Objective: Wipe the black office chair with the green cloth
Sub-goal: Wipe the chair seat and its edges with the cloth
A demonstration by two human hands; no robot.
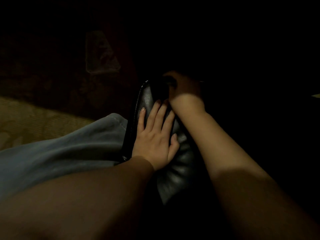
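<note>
Two hands share the frame, one left hand (155,135) and one right hand (185,87), on two bare forearms. All five digits of the left hand can be counted; those of the right are lost in shadow. One black chair (149,96) shows, by a single padded leather part. One spread of blue-grey fabric (78,144) lies at left, beside one pale patterned patch of floor (26,122). In the dark beyond sits one faint shape (102,52), possibly a clear bag. One light sliver (316,95) marks the right edge.
</note>
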